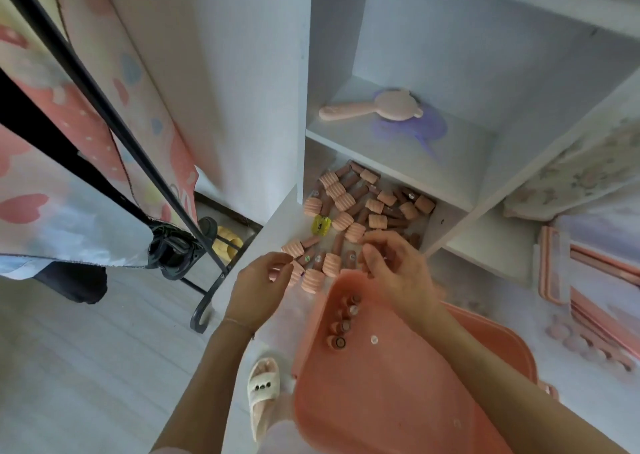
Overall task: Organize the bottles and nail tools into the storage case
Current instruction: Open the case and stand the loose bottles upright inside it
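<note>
Several pink ribbed-cap nail polish bottles (360,208) lie scattered on the white desk surface (277,218) under a shelf. A pink storage case (381,384) stands open in front of me, with a short row of bottles (344,322) along its left inner edge. My left hand (258,287) hovers at the near end of the pile, fingers curled around a pink bottle. My right hand (394,270) reaches over the case's far rim with fingers curled; whether it holds a bottle is hidden. A small yellow item (321,225) lies among the bottles.
A pink hand mirror (374,109) and a purple comb (415,128) lie on the shelf above. Pink trays or lids (588,280) and round pads (575,343) sit at the right. A black rack (187,246) and a curtain stand at the left. My slippered foot (263,391) is below.
</note>
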`<state>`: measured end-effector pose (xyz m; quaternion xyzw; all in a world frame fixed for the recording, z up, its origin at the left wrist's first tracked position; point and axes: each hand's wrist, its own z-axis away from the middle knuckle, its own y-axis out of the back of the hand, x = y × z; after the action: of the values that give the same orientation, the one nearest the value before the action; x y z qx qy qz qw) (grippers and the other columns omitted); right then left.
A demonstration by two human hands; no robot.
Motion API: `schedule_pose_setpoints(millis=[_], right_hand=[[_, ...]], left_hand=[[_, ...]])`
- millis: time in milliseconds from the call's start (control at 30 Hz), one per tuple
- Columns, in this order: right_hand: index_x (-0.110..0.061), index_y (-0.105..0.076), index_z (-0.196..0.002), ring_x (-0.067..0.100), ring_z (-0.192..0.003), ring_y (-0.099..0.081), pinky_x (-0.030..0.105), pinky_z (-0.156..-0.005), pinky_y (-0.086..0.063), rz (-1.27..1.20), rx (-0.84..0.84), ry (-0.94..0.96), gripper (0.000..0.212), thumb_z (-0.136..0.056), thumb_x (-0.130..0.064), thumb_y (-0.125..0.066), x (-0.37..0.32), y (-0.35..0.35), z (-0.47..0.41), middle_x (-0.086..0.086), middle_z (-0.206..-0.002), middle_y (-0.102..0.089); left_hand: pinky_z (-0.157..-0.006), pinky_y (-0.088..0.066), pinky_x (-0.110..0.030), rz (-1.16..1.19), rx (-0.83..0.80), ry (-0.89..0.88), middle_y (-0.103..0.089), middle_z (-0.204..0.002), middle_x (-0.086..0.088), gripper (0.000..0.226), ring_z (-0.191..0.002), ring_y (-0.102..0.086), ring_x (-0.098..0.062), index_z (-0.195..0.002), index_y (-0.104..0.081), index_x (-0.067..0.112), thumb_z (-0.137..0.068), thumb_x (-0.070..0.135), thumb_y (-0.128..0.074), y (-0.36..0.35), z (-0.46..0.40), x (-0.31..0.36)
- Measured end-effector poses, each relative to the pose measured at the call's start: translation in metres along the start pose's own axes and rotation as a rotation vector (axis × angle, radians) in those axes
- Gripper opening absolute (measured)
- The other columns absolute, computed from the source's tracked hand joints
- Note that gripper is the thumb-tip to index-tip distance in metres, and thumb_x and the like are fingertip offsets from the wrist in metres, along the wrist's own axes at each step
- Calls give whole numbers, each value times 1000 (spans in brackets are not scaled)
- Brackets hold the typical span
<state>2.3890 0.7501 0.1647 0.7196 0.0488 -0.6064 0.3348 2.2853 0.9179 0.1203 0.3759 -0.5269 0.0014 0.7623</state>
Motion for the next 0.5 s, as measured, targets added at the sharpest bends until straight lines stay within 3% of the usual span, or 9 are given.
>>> schedule_pose_setpoints(millis=[67,167,267,367,433,500], right_hand=[[-25,-61,-87,3,-79,-59,18,-71,-45,134,-26,-103,10,-86,-17,-55,7,-7,-27,-13,-83,-62],[-12,-64,-94,21,-96,-60,27,-80,-44,473,-226,-344,16,-87,-21,-53,31,-15,-61,4,-98,-66],[-8,-60,-96,25,-104,-58,22,-68,-37,643,-380,-500,21,-87,-25,-52,53,-18,-75,9,-105,-64],[-8,-61,-84,22,-89,-60,21,-56,-38,581,-445,-557,17,-84,-25,-59,66,-24,-79,6,-84,-64],[-15,-51,-64,16,-69,-55,21,-50,-34,548,-471,-543,24,-83,-25,-61,70,-29,-81,-2,-64,-53],[-22,-39,-60,8,-58,-44,20,-47,-26,572,-497,-508,32,-83,-27,-61,70,-31,-82,-5,-60,-45]], left_hand=[[-76,-39,-13,-54,-12,23,-65,-106,-5,21,-86,-58,-12,-107,-64,10,-89,13,-55,-5,-25,-4],[-88,-41,-26,-133,-28,70,-55,-121,-13,31,-103,-56,-23,-120,-56,9,-90,15,-53,-18,-50,-10],[-100,-35,-33,-246,-65,75,-43,-131,-13,43,-121,-41,-27,-133,-44,13,-92,22,-52,-32,-62,-16],[-101,-32,-30,-323,-80,59,-42,-133,-10,46,-123,-35,-25,-136,-41,15,-93,28,-49,-39,-69,-22],[-100,-31,-28,-355,-80,21,-43,-132,-9,44,-121,-35,-24,-134,-44,15,-93,29,-48,-41,-71,-26],[-99,-29,-27,-368,-87,-10,-43,-131,-8,41,-120,-34,-24,-131,-48,15,-93,29,-48,-43,-71,-29]])
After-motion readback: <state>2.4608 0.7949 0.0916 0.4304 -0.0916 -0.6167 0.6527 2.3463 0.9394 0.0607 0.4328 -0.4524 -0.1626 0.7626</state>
